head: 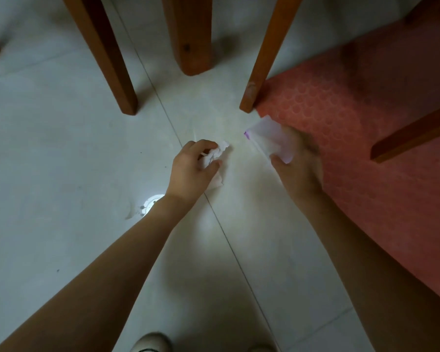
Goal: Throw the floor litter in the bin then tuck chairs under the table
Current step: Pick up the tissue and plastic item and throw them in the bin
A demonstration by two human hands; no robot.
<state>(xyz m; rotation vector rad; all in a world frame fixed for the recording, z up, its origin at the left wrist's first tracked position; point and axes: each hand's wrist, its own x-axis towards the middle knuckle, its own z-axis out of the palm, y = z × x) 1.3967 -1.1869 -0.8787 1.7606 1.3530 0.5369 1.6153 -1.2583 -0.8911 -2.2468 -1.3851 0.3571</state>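
Left hand (192, 167) around crumpled paper (217, 153), low over floor (61, 148)

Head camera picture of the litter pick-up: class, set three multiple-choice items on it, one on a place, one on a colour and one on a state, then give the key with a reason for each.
1. Where is the red patterned cushion?
A. Right of the right hand
B. Left of the left hand
C. Between the two hands

2. What colour marks the corner of the flat wrapper?
A. Green
B. Purple
C. Yellow

3. What state is the paper in the left hand in?
A. Neatly folded
B. Rolled into a tube
C. Crumpled

Key:
1 A, the cushion fills the frame's right side, beyond the right hand.
2 B, a purple patch shows at its left corner.
3 C, it is creased and wadded inside the closed fingers.
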